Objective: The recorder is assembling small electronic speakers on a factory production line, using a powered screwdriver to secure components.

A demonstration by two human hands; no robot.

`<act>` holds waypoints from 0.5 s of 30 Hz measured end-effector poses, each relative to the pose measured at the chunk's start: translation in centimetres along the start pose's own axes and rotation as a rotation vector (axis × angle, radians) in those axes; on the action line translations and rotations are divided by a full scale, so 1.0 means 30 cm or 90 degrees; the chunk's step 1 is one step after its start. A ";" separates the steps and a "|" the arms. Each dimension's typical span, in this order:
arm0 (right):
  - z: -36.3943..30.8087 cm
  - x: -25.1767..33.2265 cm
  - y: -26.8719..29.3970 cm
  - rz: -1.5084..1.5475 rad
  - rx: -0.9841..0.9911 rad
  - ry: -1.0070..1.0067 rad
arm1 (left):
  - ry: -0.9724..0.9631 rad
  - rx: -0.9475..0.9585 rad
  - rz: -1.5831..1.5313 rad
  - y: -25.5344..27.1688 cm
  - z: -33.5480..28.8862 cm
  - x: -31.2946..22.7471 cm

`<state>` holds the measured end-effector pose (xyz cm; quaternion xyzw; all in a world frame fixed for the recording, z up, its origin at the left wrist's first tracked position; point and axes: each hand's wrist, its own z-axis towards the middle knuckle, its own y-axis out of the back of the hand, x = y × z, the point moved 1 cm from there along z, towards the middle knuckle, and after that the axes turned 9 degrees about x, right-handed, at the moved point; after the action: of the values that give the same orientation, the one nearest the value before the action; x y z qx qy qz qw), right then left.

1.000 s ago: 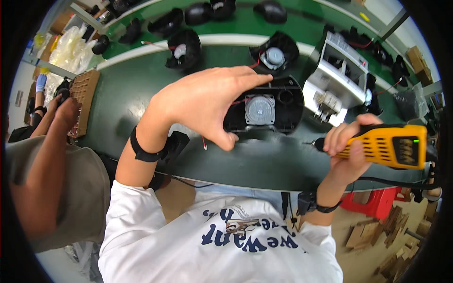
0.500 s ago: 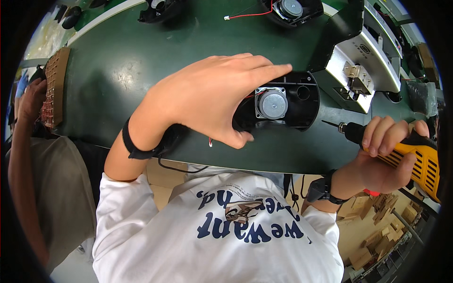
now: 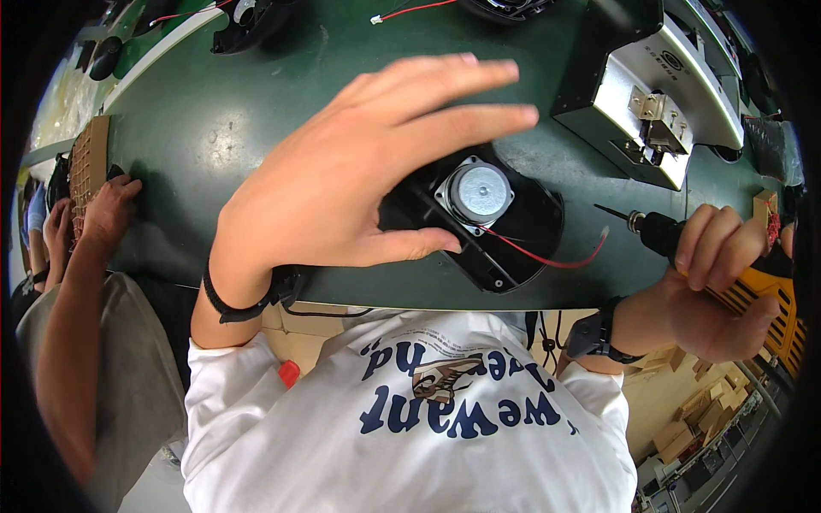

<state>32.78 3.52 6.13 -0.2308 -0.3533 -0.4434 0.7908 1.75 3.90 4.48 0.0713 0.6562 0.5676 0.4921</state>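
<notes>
A black plastic speaker housing (image 3: 522,218) lies on the green bench in front of me, with a round silver speaker driver (image 3: 481,193) set in it. Red wires (image 3: 556,262) run from the driver over the housing's lower right side. My left hand (image 3: 359,162) spreads over the housing's left part, thumb and fingers stretched apart; whether it touches is hard to tell. At the right, my right hand (image 3: 718,265) grips a yellow and black electric screwdriver (image 3: 774,295). Its thin bit points left, apart from the housing.
A metal machine with a white front (image 3: 633,111) stands at the back right. More black housings (image 3: 252,26) lie along the far side. At the left, another person's hand (image 3: 111,205) is beside a cardboard divider (image 3: 90,162). The bench's front edge runs close to me.
The housing has turned, bringing its red wires from the left side round to the lower right. My left fingers have spread wider. The screwdriver stays near its place; the other person's hand has moved right.
</notes>
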 end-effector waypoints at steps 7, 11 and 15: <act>-0.017 0.031 0.005 -0.058 -0.107 -0.026 | 0.036 0.014 -0.145 -0.098 -0.040 -0.010; -0.011 0.042 0.045 -0.058 -0.035 0.023 | 0.057 -0.052 -0.135 -0.108 -0.040 -0.030; 0.040 0.118 0.062 -0.064 0.014 0.007 | 0.041 -0.103 -0.092 -0.113 -0.006 -0.035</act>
<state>35.23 3.35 9.49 -0.2016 -0.3647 -0.4802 0.7719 3.74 1.92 2.29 -0.0346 0.6273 0.5834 0.5147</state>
